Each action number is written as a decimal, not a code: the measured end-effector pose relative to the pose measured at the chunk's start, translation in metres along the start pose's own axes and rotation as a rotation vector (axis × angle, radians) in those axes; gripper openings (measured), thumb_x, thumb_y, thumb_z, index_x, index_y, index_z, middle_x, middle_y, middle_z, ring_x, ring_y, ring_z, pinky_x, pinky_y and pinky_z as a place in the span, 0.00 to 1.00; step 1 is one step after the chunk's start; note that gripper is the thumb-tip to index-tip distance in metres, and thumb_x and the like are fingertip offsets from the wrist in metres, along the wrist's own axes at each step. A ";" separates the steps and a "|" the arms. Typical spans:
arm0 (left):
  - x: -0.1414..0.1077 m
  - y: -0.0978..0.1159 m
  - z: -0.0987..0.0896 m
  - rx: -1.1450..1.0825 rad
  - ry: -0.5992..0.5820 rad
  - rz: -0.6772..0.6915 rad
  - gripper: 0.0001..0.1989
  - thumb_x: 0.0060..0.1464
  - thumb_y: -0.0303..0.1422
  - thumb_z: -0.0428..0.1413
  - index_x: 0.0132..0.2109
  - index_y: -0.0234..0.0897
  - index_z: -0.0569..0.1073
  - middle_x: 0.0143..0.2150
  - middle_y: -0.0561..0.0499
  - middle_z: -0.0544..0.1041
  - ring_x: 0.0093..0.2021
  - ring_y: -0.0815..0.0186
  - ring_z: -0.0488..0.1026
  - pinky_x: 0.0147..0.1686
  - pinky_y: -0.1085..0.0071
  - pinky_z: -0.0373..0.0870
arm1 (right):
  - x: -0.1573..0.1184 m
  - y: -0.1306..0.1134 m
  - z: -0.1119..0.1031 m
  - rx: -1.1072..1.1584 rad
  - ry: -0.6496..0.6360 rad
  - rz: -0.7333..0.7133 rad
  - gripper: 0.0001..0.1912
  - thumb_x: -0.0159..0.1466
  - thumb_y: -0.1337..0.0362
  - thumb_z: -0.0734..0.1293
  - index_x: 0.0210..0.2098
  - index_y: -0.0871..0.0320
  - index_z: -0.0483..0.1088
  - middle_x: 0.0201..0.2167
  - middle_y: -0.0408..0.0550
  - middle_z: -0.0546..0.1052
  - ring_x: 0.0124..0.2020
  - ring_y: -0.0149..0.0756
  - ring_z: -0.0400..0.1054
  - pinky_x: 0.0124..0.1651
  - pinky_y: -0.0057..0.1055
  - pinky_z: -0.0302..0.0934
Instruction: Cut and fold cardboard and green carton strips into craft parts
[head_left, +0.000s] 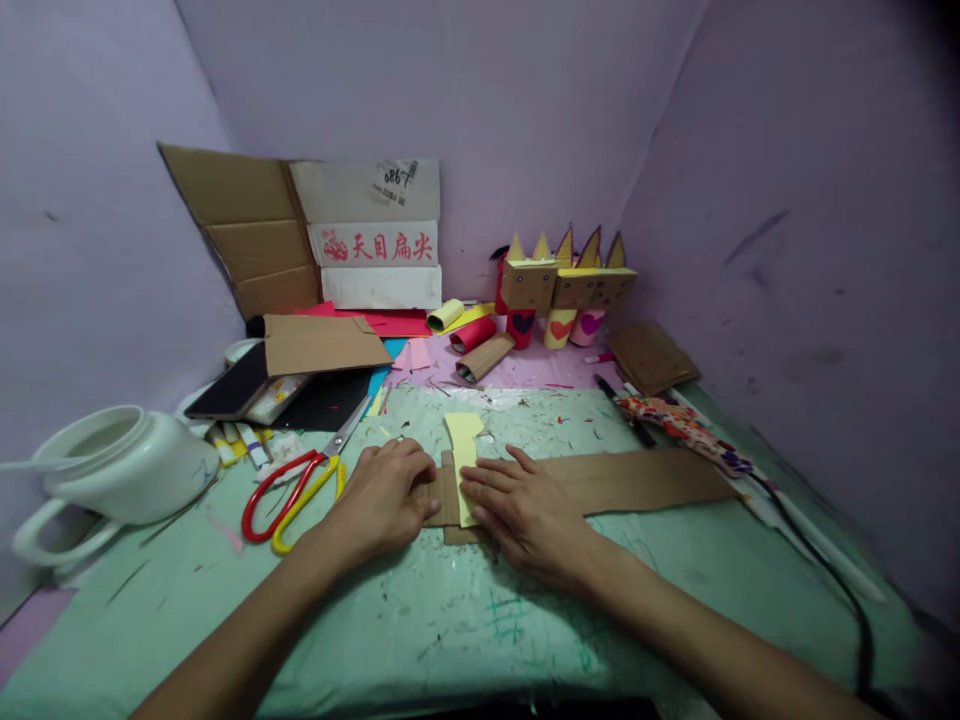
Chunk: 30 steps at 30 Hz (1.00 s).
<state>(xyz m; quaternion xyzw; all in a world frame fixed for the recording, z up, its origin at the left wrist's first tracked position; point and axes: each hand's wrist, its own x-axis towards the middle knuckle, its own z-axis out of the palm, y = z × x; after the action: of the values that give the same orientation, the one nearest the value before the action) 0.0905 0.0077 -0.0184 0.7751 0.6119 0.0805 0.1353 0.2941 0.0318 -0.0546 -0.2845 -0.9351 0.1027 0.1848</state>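
Observation:
A long brown cardboard strip (645, 482) lies across the green table cover, with a smaller cardboard piece (457, 535) at its left end. Over that end rests a yellow paper piece (469, 445), its top sticking out beyond the cardboard. My right hand (525, 505) lies with its fingers stretched out on the yellow paper and the strip. At the left end of the cardboard, my left hand (390, 490) has its fingers bent and pressed together on the edge. Scissors (300, 495) with red and yellow handles lie left of my left hand.
A white pot (124, 465) stands at the far left, near markers (251, 445) and a phone (229, 382). Paper tubes (474, 333) and cardboard figures (574, 290) are at the back. A glue gun (686, 430) with a black cable lies on the right.

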 end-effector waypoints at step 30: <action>-0.024 -0.012 0.001 0.037 0.426 0.404 0.12 0.58 0.24 0.47 0.46 0.37 0.70 0.45 0.46 0.76 0.46 0.61 0.70 0.50 0.56 0.60 | -0.026 0.023 -0.020 -0.044 0.204 0.077 0.17 0.64 0.67 0.57 0.52 0.60 0.66 0.52 0.56 0.73 0.51 0.43 0.67 0.59 0.54 0.50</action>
<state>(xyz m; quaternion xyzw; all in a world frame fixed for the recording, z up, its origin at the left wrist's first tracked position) 0.0742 -0.0128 -0.0220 0.8492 0.4611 0.2557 -0.0292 0.3333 0.0373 -0.0505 -0.3333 -0.9017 0.0599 0.2687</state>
